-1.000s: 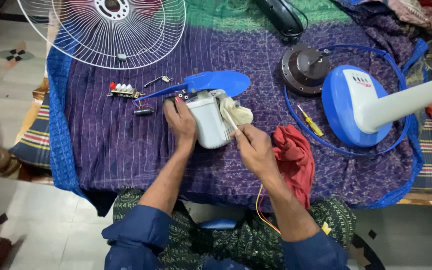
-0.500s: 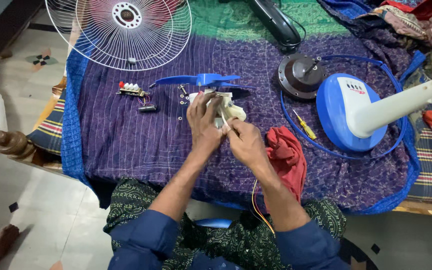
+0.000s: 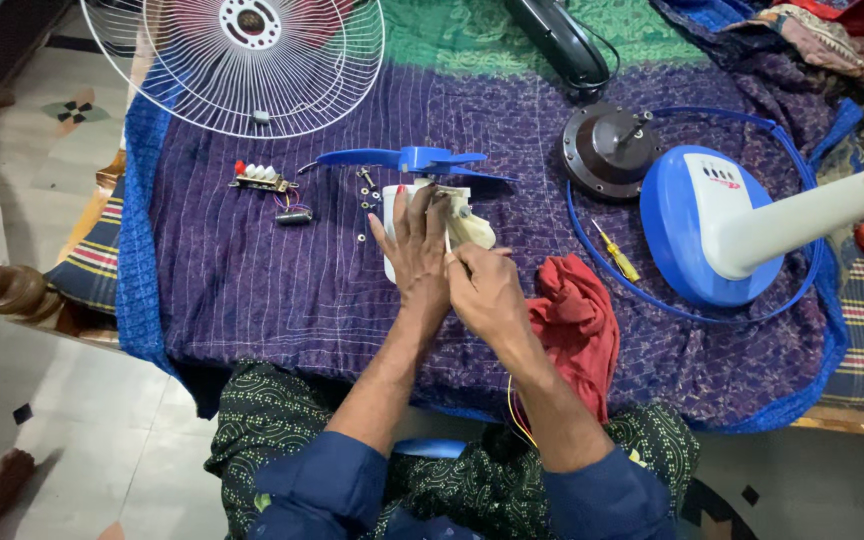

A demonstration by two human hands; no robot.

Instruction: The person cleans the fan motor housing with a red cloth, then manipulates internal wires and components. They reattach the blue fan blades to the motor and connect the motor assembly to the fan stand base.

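A single camera, worn on the person's head, looks steeply down and forward over the person's own forearms. The lap, in dark green patterned cloth, fills the bottom edge, and the counter draped in a purple stitched cloth (image 3: 252, 270) spreads across the middle. The view is close: the left hand (image 3: 414, 250) and right hand (image 3: 484, 290) sit near the centre, within arm's reach of the lens. The far side of the counter reaches the top edge, where a white wire fan guard (image 3: 242, 60) is cut off. Tiled floor shows at the left. No second view exists to overlap with.
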